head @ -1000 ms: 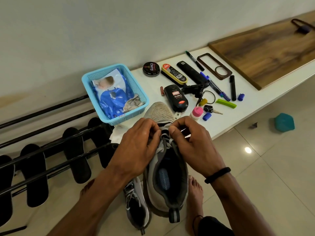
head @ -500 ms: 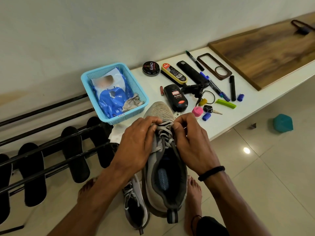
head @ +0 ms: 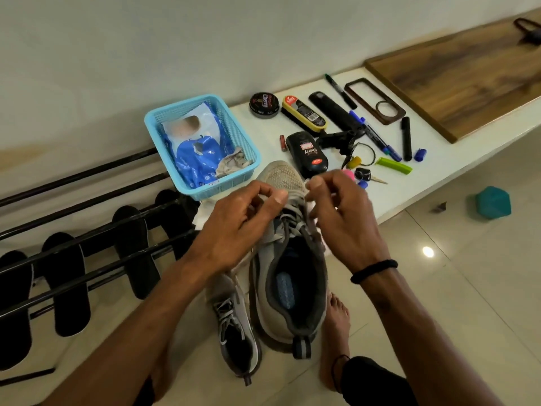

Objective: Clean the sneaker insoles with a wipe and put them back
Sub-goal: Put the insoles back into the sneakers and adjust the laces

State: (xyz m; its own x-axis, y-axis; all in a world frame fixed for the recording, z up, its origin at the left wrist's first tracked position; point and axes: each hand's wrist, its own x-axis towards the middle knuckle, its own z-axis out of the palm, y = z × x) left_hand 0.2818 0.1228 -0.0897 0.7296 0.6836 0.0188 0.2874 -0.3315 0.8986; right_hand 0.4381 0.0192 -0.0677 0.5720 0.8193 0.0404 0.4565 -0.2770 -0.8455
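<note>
Lace adjustment on the grey sneaker [head: 288, 259], toe resting on the counter [head: 409, 189] edge.

Left hand [head: 234, 218] and right hand [head: 342, 218] each close a pinch grip on the laces [head: 292, 218]; draw both evenly, outward. Open floor lies right of the sneaker; a second sneaker [head: 234, 326] left; insoles [head: 67, 282] on the rack further left.

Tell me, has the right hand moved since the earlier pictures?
Yes. The right hand, pinching a lace, has drawn away from the left hand and up toward the black polish bottle on the shelf.
</note>
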